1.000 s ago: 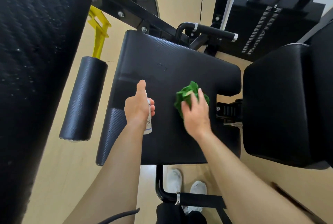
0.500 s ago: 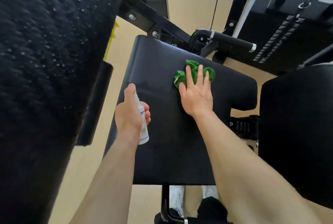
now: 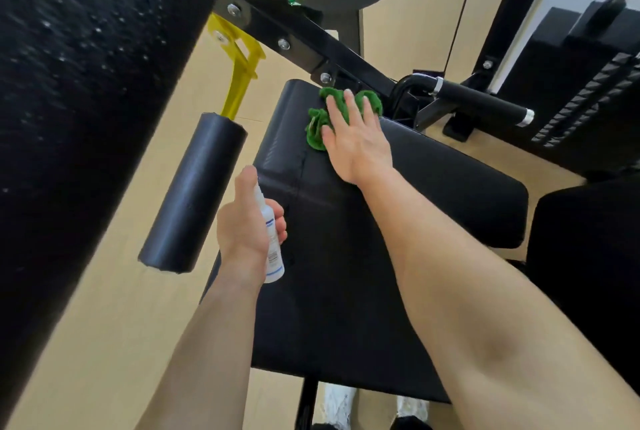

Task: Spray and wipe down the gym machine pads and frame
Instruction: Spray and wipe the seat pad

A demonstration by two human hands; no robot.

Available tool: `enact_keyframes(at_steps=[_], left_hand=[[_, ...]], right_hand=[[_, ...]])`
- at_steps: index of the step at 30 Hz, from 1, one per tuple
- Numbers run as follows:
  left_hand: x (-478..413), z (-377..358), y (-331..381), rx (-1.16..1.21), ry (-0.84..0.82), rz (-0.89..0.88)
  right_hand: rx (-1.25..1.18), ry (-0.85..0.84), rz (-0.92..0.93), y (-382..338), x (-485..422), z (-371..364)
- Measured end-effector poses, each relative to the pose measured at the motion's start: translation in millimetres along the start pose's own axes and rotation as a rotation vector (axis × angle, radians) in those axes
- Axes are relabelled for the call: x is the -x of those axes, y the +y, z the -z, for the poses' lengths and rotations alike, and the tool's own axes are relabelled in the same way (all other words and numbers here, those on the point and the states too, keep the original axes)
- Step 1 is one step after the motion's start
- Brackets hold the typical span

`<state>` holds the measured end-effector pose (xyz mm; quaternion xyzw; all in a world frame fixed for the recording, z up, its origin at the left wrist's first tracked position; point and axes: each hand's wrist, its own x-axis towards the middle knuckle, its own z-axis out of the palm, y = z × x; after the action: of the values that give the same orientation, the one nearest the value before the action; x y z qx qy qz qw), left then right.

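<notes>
Two bare hands work over a black gym machine, seen from above. At far left stands a tall black pad (image 3: pixel 86 83), its textured surface speckled with droplets. Just right of it, a yellow bracket (image 3: pixel 242 66) reaches down to a black foam roller (image 3: pixel 192 194) that hangs over the tan floor (image 3: pixel 104 325).

Next comes the left hand (image 3: pixel 242 225). It grips a small white spray bottle (image 3: pixel 272 246), fingers curled round the body and the thumb stretched up along the top. The bottle is held upright over the near left edge of the seat pad (image 3: pixel 381 239), a wide black cushion filling the middle of the view.

At the seat pad's far left corner lies a crumpled green cloth (image 3: pixel 318 125). The right hand (image 3: pixel 356 139) presses flat on it, fingers straight and slightly spread, with the cloth bulging out around the fingertips.

Behind the cloth, a bolted black frame bar (image 3: pixel 311 45) slants down toward a black handle grip (image 3: pixel 481 100) with a silver end. Farther right sits a weight stack (image 3: pixel 588 94), and below it a second black pad (image 3: pixel 588 256) at the right edge.
</notes>
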<state>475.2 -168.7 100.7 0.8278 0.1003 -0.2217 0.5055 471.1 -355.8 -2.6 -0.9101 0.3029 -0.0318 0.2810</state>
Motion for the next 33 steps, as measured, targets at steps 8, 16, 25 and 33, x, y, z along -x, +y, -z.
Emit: enact_keyframes(at_steps=[8,16,25,33], left_hand=[[1.9,0.1,3.3,0.068,0.082,0.007],[-0.8,3.4,2.3,0.027,0.110,-0.026],[16.2,1.6,12.0,0.020,0.090,-0.042],[17.4,13.6,25.8,0.169,0.153,-0.025]], right_hand=[[0.156,-0.128,0.671,-41.6,98.9,-41.9],[0.150,-0.005,0.255,-33.0,-8.4,-12.0],[0.091,-0.154,0.686,-28.7,184.6,-56.6],[-0.655,-0.424,0.201,-39.8,128.0,18.3]])
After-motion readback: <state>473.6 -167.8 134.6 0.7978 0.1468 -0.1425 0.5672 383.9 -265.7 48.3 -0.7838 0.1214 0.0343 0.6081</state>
